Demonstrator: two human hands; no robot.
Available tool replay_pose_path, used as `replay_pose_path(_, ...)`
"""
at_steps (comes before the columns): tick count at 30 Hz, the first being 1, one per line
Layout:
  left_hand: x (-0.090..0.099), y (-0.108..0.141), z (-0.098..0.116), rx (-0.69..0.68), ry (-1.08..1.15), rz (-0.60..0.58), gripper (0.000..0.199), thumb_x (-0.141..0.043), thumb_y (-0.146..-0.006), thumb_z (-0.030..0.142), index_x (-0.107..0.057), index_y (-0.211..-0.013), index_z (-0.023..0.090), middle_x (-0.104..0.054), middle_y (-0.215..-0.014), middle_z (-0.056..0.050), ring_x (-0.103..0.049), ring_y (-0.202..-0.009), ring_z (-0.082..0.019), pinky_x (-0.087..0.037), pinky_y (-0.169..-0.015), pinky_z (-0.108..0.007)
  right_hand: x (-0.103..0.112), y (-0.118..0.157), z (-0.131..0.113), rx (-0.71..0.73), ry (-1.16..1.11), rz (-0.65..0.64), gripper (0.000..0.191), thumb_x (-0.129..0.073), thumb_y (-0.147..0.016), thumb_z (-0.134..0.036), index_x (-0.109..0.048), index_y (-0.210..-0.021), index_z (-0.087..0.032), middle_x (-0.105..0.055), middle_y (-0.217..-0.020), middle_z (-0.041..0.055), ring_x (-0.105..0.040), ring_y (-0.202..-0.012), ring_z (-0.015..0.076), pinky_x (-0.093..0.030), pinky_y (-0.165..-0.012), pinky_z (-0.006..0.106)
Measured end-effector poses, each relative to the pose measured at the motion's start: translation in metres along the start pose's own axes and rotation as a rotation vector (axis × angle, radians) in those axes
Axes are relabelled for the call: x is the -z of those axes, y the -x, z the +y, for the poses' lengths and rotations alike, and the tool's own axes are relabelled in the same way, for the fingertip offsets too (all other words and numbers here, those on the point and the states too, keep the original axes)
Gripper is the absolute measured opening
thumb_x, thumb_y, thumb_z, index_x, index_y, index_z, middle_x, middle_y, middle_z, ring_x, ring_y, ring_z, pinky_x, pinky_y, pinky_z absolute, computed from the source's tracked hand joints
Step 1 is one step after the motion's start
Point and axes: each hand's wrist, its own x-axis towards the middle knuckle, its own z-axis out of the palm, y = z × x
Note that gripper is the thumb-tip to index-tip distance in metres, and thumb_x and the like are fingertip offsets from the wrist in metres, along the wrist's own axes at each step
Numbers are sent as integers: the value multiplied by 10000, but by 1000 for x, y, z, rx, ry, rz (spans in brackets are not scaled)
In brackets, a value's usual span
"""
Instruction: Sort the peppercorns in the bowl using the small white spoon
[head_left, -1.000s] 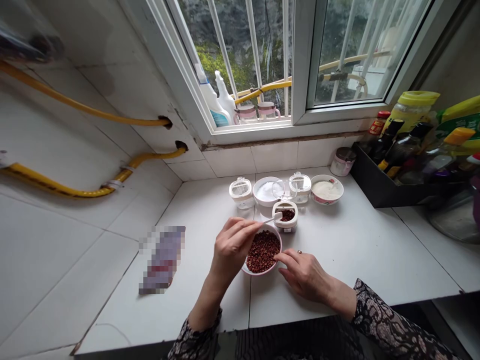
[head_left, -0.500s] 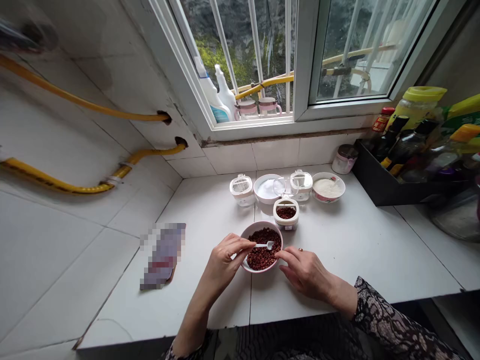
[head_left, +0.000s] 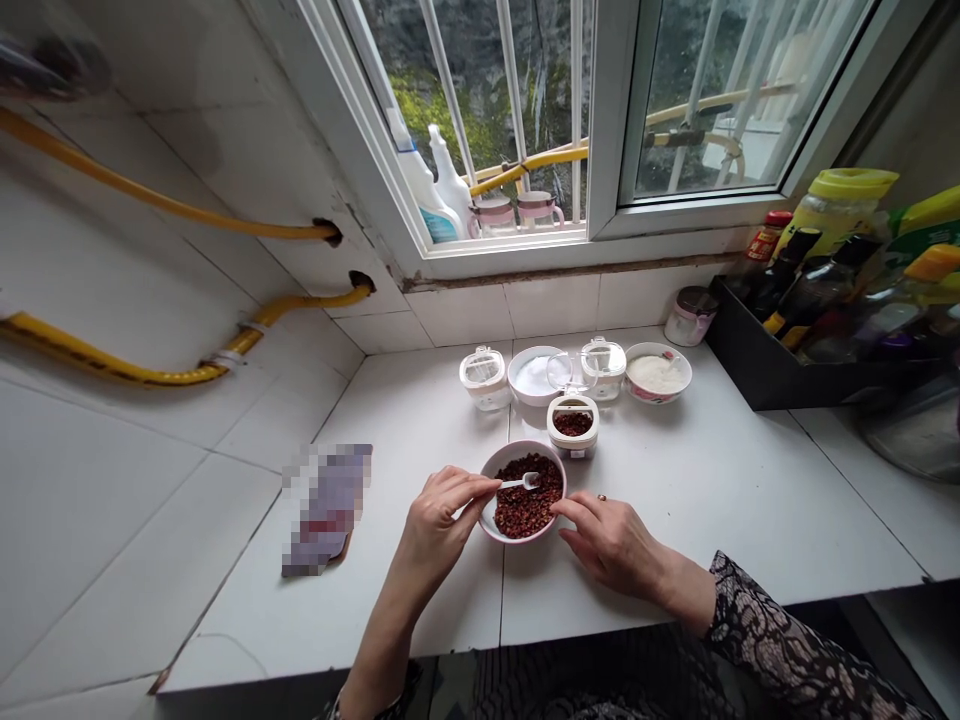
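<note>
My left hand pinches the handle of a small white spoon between thumb and fingertips. The spoon's scoop is over a pink-rimmed bowl of dark red peppercorns. At the bowl's right side, my right hand grips the rim with its fingertips; the thumb is near the outer wall. Just behind the bowl stands a clear seasoning jar with a cream frame, its transparent lid raised. Similar dark red peppercorns show inside that jar.
Behind are a bowl of white grains, a left jar, a right jar and a bowl of off-white powder. A black bottle box stands right. A blurred flat object lies left. A window is behind.
My left hand has shifted slightly left and up, drawing the spoon with it over the peppercorns. My right hand stays at the bowl's rim.
</note>
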Motion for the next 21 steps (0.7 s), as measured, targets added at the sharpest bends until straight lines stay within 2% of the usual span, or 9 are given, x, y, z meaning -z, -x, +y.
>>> replay_pose_path(12, 5, -1, 9, 19, 55, 48, 164, -644, -946, 199, -784, -985, 275, -772, -817, 0, -669, -754, -167, -543, -683, -291, 0, -1, 0, 17, 8, 27, 266, -451, -1005, -154, -489, -1268, -156, -714, -1004, 109, -704, -763, 187, -560, -615, 278)
replay_pose_path(21, 6, -5, 7, 161, 170, 124, 133, -704, -901, 211, -803, -958, 279, -779, -858, -5, -712, -785, -163, -578, -706, -271, 1, -1, -1, 8, 6, 12, 257, -443, -1011, -155, -492, -1264, -150, -704, -995, 107, -697, -767, 184, -551, -600, 272)
